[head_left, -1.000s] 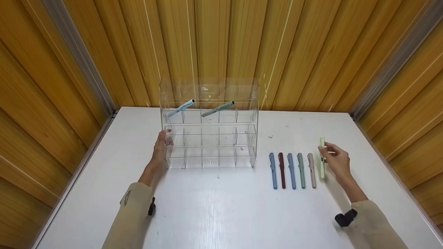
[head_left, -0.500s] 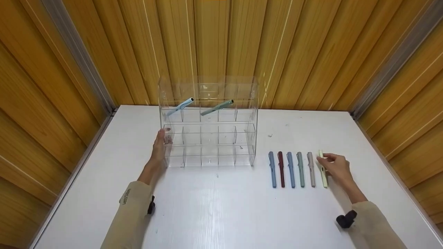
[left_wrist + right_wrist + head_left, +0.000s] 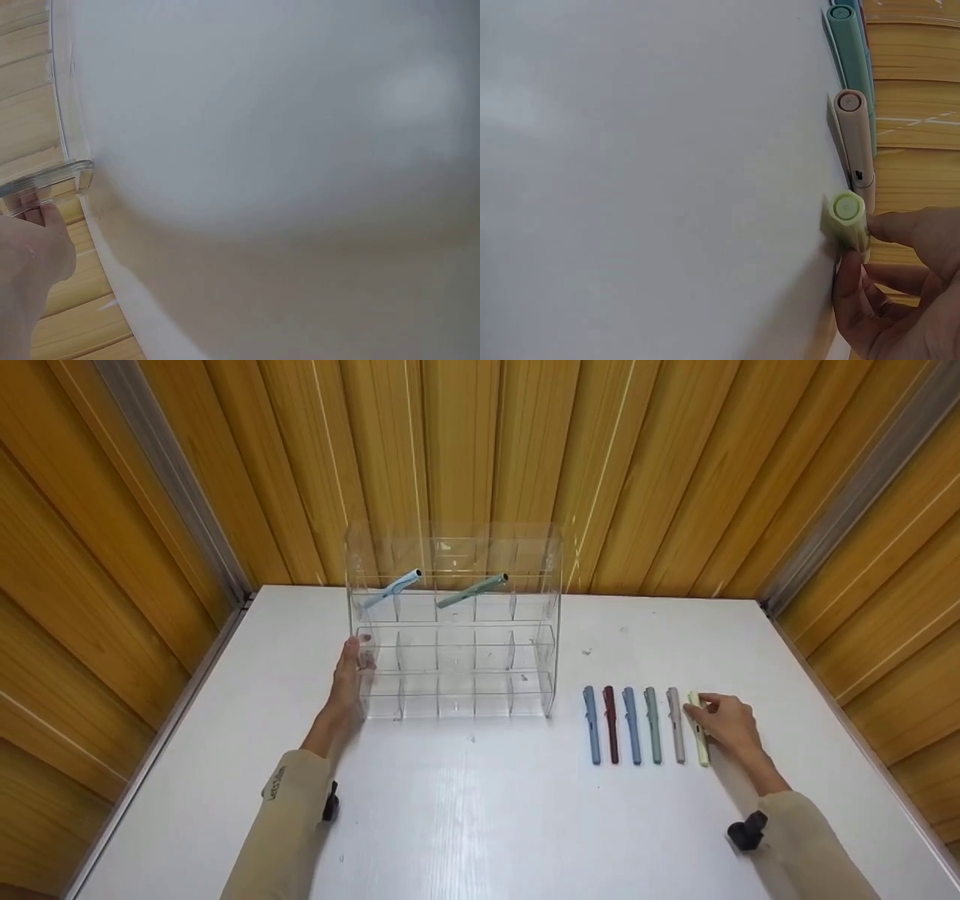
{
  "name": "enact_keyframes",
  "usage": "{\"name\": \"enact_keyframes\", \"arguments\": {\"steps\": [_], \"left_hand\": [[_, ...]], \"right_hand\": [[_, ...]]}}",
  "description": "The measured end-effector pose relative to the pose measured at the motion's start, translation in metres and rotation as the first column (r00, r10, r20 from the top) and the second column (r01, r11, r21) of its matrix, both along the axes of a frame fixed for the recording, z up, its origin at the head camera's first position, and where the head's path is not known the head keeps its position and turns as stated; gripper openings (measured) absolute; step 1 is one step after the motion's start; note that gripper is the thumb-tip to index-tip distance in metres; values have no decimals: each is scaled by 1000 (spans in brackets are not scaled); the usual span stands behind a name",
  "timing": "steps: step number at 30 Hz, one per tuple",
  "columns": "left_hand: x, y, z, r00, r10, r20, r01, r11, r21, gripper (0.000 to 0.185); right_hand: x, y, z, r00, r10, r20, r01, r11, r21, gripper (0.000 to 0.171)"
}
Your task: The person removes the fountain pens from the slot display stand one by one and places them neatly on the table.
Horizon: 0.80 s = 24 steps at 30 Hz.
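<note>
In the head view, my left hand [image 3: 344, 681] rests against the left outer side of a clear acrylic pen rack [image 3: 457, 626]. Its fingers press that wall, also visible at the rack's edge in the left wrist view. A light blue pen [image 3: 391, 589] and a dark green pen [image 3: 472, 591] lean in the top tier. My right hand [image 3: 729, 724] pinches a pale green pen [image 3: 849, 212] between thumb and fingers; the pen lies at the right end of a row on the table. Closest to it is a beige-pink pen [image 3: 676, 726].
Farther left in the row lie a green pen [image 3: 653, 726], a blue pen [image 3: 632, 726], a dark red pen [image 3: 611, 725] and another blue pen [image 3: 592, 725]. They lie on a white table [image 3: 465, 817], with yellow wood-look panels [image 3: 457, 450] around it.
My right hand has lowered the pale green pen toward me onto the table and shifted it slightly left, beside the row. The left hand stays on the rack's side.
</note>
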State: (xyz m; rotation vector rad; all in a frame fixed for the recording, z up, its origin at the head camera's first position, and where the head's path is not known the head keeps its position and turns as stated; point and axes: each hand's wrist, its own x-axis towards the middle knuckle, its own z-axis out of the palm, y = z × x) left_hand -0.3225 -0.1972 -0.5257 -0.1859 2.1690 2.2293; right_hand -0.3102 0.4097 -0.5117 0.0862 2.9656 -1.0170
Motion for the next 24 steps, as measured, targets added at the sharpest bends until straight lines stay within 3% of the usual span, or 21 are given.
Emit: {"name": "enact_keyframes", "arguments": {"steps": [8,15,24], "left_hand": [[0,-1,0,1000,-16,8,16,1000,24,91],[1,-1,-5,1000,-10,-3,10,1000,-22,90],[1,0,-1,1000,4,1,-4,999,-35,88]], "right_hand": [[-4,2,-2,1000,6,-2,-6,1000,-1,58],[3,7,6,999,28,16,-28,1000,4,64],[15,7,23,999,48,-3,-48,994,-97,56]]}}
